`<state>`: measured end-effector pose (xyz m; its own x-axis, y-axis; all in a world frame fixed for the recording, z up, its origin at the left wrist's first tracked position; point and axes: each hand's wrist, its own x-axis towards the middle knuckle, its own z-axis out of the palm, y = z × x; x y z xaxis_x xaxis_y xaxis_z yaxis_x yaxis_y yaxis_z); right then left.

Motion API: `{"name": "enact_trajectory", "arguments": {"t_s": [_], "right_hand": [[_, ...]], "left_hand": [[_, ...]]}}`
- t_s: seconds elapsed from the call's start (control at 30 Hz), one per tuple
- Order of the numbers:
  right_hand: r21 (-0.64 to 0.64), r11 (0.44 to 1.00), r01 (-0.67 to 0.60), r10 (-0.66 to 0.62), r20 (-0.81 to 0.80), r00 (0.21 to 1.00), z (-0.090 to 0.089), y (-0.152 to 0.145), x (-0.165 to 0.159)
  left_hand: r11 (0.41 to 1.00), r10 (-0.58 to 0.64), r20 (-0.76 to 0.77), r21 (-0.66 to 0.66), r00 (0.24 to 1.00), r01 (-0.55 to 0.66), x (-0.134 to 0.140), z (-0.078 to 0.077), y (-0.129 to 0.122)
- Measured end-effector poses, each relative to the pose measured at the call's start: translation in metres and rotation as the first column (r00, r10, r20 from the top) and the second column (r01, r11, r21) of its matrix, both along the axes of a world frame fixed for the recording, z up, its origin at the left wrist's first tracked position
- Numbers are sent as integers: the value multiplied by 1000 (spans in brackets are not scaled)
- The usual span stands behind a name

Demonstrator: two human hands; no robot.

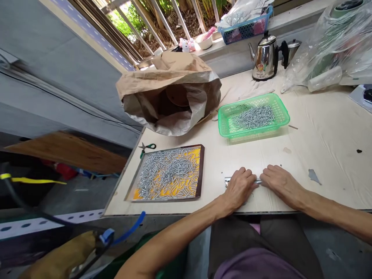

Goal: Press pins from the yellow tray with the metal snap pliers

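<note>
My left hand [240, 186] is closed over a narrow, shiny metal piece [227, 181] near the table's front edge. One end of the piece sticks out to the left of the fingers, and a short stretch shows between my two hands. Close by on the right, my right hand [278, 181] has its fingers curled down on the other end. The palms and fingers hide most of the piece, so its exact kind cannot be made out. To the left lies a shallow tray [200, 170] with a yellow bottom, spread with many small silvery metal pins [165, 170].
Beyond my hands stands a green plastic basket [255, 132] with more metal pins. A large open paper sack [171, 93] is at the back left, near green-handled scissors [149, 146]. A steel kettle [264, 58] and clear plastic bags [325, 50] stand at the back right.
</note>
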<state>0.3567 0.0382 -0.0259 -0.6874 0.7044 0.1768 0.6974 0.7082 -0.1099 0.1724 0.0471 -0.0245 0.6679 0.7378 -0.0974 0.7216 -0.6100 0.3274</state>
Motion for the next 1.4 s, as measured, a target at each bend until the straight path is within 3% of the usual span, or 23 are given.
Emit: {"name": "enact_trajectory", "arguments": {"t_s": [0.17,0.23,0.33,0.5,0.73,0.83,0.93,1.0,1.03,1.07,1.13,1.2,1.23,1.3,1.4], "right_hand": [[-105,994,24,-24,5,1000,7,12,6],[-155,988,21,-22,-7,1000,3,21,14],[-166,986,6,-10,-26,1000,-9,35,25],[-120,993,12,-18,-52,998,-14,58,20],[-113,992,52,-46,58,997,20,80,-17],[-152,974,-165,171,27,985,28,62,-47],[-163,885,-435,442,6,897,21,41,-78],[-127,851,-510,514,3,858,11,34,-93],[-106,848,-520,523,5,852,6,32,-99],[-90,850,-520,522,2,853,1,31,-104],[-87,858,-507,505,-46,862,-3,32,-111],[-114,862,-493,469,-185,863,1,35,-113],[-121,871,-476,430,-278,859,7,39,-111],[-94,917,-388,312,-440,842,24,51,-102],[65,992,-106,125,-496,860,57,78,-75]], "left_hand": [[991,63,17,120,998,-64,1,-9,-9],[970,101,80,216,992,-116,2,-16,-21],[949,59,178,296,982,-110,8,-27,-43],[954,41,282,273,958,-122,21,-31,-65],[971,127,361,145,924,-190,27,-27,-61],[978,85,386,143,919,-151,28,-25,-68],[980,-89,407,200,909,6,20,-21,-85],[953,-194,412,296,890,71,3,-14,-93],[940,-186,408,338,894,41,-11,-9,-94],[930,-127,400,366,908,-31,-28,-4,-92],[888,157,354,358,922,-288,-69,10,-81],[769,485,251,333,838,-545,-112,22,-62],[719,583,190,332,790,-611,-130,26,-52],[664,704,65,293,707,-688,-157,28,-34],[675,734,-77,197,675,-711,-173,23,-19]]}}
